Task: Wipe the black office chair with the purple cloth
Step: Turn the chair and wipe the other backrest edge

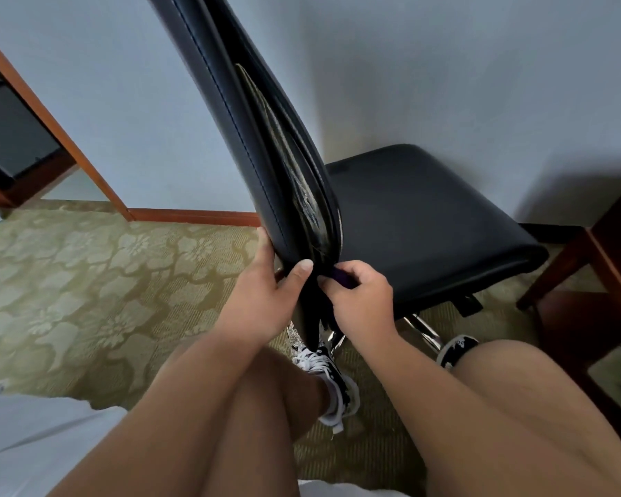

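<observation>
The black office chair point(420, 217) stands in front of me, seen from its side, with the tall backrest rising toward the top of the head view. My left hand point(269, 292) grips the lower edge of the backrest, thumb on the near side and fingers behind it. My right hand point(359, 299) holds the purple cloth point(343, 278) bunched in its curled fingers, pressed into the crease where the backrest meets the seat. Only a small dark purple patch of the cloth shows.
A dark wooden side table point(603, 281) stands close to the right of the chair. Grey wall lies behind, with a wooden door frame point(61, 130) at left. Patterned green carpet point(87, 281) covers the floor. My bare knees and sneakers point(323, 367) sit below the chair's chrome base.
</observation>
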Demonstrator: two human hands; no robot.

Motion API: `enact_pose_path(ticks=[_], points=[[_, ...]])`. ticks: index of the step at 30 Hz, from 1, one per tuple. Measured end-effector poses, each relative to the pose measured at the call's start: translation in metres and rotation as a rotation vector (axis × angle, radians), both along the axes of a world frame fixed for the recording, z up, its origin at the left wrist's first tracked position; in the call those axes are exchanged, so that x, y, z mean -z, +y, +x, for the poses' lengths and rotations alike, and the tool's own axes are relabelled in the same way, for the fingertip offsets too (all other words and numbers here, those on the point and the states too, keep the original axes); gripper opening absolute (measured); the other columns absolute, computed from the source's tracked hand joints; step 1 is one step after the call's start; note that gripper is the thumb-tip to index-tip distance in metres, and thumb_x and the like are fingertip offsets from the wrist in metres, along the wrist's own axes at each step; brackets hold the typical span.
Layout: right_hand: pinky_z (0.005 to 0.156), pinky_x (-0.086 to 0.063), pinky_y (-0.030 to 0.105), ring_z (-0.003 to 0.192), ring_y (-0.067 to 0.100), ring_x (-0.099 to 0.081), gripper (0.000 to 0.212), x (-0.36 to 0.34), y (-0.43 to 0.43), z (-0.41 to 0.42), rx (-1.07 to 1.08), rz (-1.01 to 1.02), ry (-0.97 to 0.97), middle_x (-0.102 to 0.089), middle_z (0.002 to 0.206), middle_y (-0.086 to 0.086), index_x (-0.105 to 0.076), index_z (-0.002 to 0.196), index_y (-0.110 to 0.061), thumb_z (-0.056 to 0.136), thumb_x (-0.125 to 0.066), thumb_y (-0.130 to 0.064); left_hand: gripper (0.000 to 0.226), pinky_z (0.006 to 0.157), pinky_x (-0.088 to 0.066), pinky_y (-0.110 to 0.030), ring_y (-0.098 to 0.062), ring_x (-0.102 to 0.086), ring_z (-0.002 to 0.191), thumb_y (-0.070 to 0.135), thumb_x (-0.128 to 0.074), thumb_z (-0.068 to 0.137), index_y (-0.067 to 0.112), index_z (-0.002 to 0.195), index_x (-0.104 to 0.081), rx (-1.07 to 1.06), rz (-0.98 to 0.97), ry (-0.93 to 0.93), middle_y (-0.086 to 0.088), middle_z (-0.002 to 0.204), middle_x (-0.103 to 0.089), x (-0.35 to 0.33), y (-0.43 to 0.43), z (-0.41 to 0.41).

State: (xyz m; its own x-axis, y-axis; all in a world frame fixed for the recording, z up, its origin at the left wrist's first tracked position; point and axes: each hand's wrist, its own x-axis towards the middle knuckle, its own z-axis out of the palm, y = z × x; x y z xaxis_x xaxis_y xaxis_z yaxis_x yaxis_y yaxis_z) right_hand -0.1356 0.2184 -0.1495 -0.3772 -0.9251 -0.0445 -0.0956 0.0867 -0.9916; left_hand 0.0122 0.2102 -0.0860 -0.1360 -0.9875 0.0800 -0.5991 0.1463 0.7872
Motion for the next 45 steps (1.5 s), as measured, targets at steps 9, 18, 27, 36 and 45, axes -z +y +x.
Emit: enact_pose_path(ticks=[9,18,27,36,45], points=[[0.074,-0.061,0.037,0.079,0.018,-0.073,0.009,0.016,-0.003,0.008,0.008,0.215,-0.195,-0.075,0.080,-0.002,-0.072,0.084,-0.022,0.082,-0.081,-0.025,0.079,0.106,-0.048,-0.045,-0.008,-0.055,0.128,0.073,-0.041,0.089,0.035,0.156,-0.023,0.049,0.058,0.026,0.015,0.141,-0.056,0.009,0.001,0.011],[0.080,-0.061,0.043,0.083,0.018,-0.073,0.009,-0.016,0.004,0.003,0.053,-0.020,-0.297,-0.076,0.082,-0.004,-0.076,0.085,-0.027,0.078,-0.082,-0.025,0.086,0.113,-0.040,-0.045,-0.002,-0.041,0.140,0.087,-0.034,0.080,0.046,0.154,-0.023,0.026,0.068,0.184,0.022,0.149,-0.046,0.017,0.005,0.005],[0.072,-0.057,0.029,0.079,0.009,-0.071,0.009,-0.001,0.006,0.011,0.143,0.032,-0.238,-0.075,0.082,-0.006,-0.073,0.091,-0.024,0.088,-0.075,-0.032,0.086,0.106,-0.048,-0.042,-0.004,-0.050,0.133,0.087,-0.031,0.081,0.043,0.155,-0.022,-0.006,0.050,0.118,0.017,0.143,-0.054,0.022,0.004,0.003],[0.068,-0.058,0.032,0.077,0.018,-0.071,0.009,0.001,0.008,0.008,0.176,0.133,-0.257,-0.073,0.079,-0.002,-0.068,0.085,-0.021,0.085,-0.077,-0.026,0.059,0.089,-0.041,-0.015,0.005,-0.059,0.110,0.057,-0.029,0.100,0.033,0.154,-0.033,-0.035,-0.108,-0.082,0.025,0.116,-0.066,0.002,0.017,-0.007],[0.066,-0.052,0.022,0.072,0.004,-0.063,0.012,-0.030,0.014,-0.008,0.180,-0.114,0.046,-0.066,0.075,-0.011,-0.064,0.081,-0.028,0.083,-0.075,-0.026,0.087,0.079,-0.058,-0.038,-0.019,-0.071,0.098,0.074,-0.041,0.082,0.027,0.152,-0.025,-0.142,-0.174,-0.445,0.007,0.108,-0.072,-0.014,0.012,-0.016]])
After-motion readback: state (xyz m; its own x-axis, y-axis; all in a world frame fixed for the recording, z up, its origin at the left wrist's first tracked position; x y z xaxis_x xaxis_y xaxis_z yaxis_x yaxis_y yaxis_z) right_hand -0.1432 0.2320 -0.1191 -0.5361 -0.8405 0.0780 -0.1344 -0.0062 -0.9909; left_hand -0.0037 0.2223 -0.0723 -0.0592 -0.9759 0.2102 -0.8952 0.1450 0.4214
